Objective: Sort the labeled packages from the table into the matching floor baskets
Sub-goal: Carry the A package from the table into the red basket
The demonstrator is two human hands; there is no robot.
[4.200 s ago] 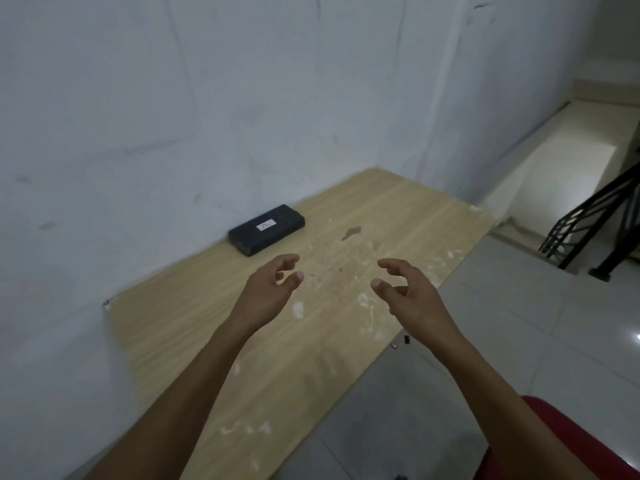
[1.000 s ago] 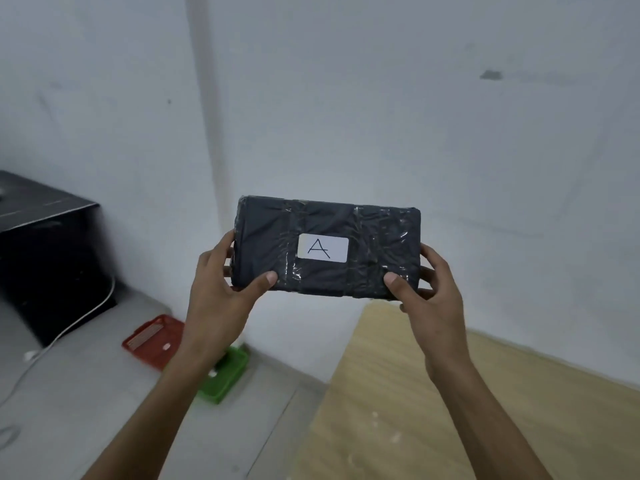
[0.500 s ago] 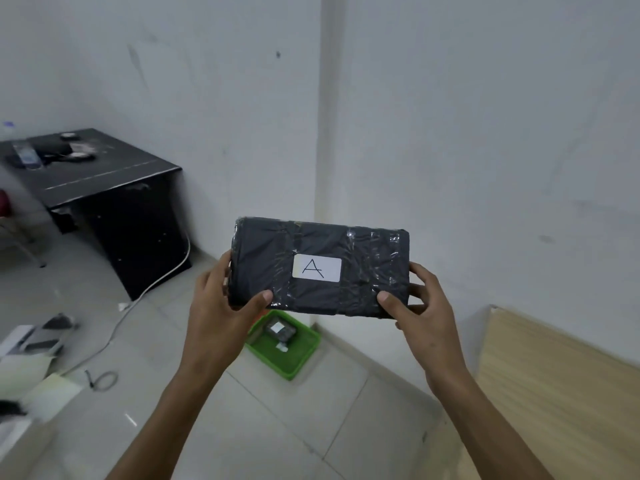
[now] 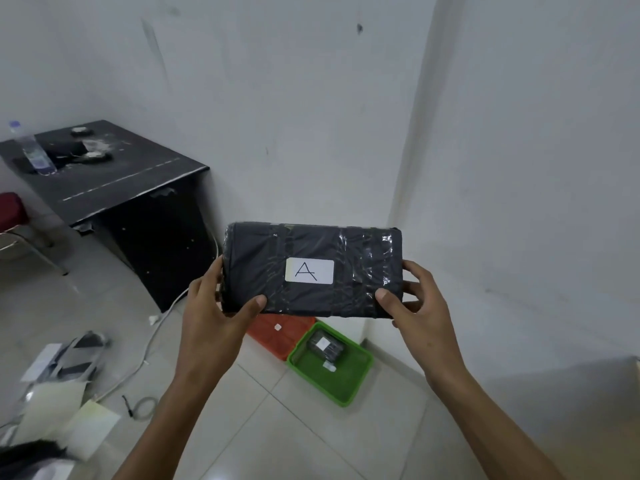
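I see a black package (image 4: 311,270) wrapped in shiny clear tape, held up level and face-on, with a white label (image 4: 309,270) reading "A" at its middle. On the floor below it sit two baskets side by side: a red basket (image 4: 273,336), partly hidden behind the package, and a green basket (image 4: 349,379) with another small black package (image 4: 327,346) lying inside at its far end
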